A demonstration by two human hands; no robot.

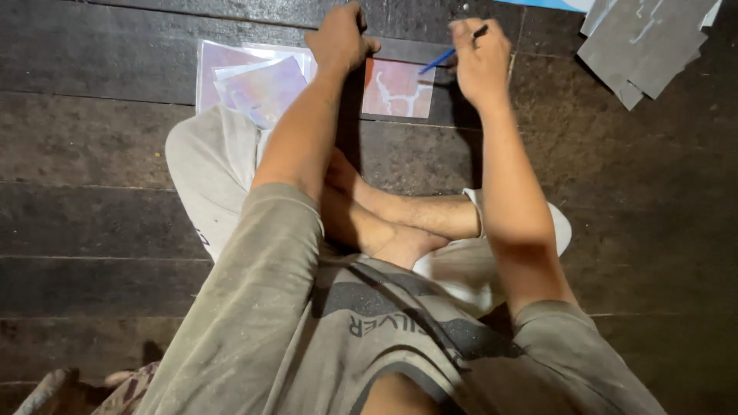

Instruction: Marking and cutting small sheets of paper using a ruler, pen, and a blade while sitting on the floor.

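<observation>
Fingers of the right hand (480, 61) are pinched narrow around a slim blue-handled tool (450, 52), gripped near its upper end, its tip angled down toward the right edge of a small pink sheet (398, 88). The left hand (338, 38) is curled closed, knuckles up, pressing on the dark strip above the sheet's left corner; whether its fingers hold anything cannot be told.

The sheet lies flat on the dark plank floor (92, 154), between the two hands, just ahead of the person's crossed feet. It bears a pale branching mark on a pink ground.

Assessment: the sheet appears thin, light and flexible, liable to slide or crease on the boards. Holding is best done by flat pressure at a corner or edge, clear of the marked face. The tool looks light and rigid, suited to a pen-style grip.

A stack of similar pink and violet sheets (254, 81) lies to the left, partly under the left forearm. Grey sheets (646, 42) lie overlapped at upper right, well apart.
</observation>
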